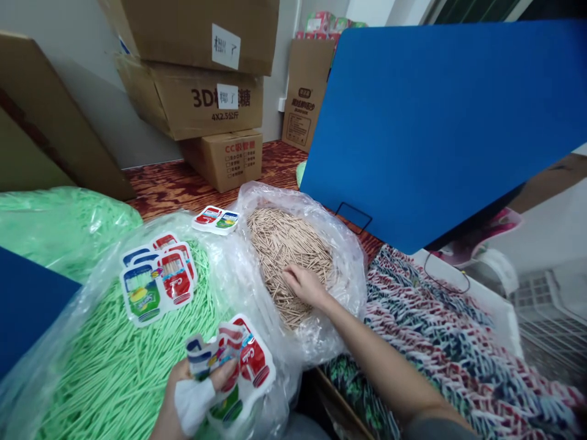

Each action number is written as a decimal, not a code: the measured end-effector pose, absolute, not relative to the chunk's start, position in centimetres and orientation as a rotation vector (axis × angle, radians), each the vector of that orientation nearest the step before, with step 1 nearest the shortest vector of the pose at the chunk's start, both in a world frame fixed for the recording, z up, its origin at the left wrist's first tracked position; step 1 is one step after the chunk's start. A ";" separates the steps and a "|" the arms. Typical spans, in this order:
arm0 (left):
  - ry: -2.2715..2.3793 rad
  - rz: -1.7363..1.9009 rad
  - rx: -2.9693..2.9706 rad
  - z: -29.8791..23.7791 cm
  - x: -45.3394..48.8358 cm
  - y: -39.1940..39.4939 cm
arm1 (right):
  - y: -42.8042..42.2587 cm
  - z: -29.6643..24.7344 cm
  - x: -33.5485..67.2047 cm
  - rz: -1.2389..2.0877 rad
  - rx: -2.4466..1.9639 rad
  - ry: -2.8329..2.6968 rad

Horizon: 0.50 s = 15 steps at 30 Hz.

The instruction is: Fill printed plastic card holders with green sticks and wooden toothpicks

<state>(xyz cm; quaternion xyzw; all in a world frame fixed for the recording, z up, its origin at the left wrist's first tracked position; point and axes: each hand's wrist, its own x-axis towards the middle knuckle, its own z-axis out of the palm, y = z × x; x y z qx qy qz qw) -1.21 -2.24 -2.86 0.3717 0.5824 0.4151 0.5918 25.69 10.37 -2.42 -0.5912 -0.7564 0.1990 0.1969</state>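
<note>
My left hand (pixel 202 382), with a white wrap at the thumb, is closed around several printed candy pouches (pixel 255 359) shaped like paired red cola and green-blue soda jars. Reaching into a clear plastic bag (pixel 351 263), my right hand (pixel 302 284) rests with curled fingers on a heap of thin brown sticks (pixel 287 238). Whether any stick is between those fingertips is hidden. Green sticks (pixel 114 360) fill another bag on the left. Several more pouches (pixel 158 278) lie overlapped on them, and a flat pouch (pixel 215 220) sits farther back by the bag's edge.
Cardboard boxes (pixel 220 104) are stacked at the back. A large blue board (pixel 435 122) leans at the right, above a pile of multicoloured twisted sticks (pixel 440 342). Another bag of green sticks (pixel 64 220) lies at the far left, beside a blue panel (pixel 30 305).
</note>
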 end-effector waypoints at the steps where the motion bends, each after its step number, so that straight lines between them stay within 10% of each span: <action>1: 1.344 0.942 0.884 -2.7 -1.0 -2.1 | 10.5 -2.1 24.6 0.569 -1.632 -2.129; 15: 1.412 1.017 0.880 -2.7 0.4 -1.5 | 6.8 -3.9 13.5 0.788 -1.403 -2.197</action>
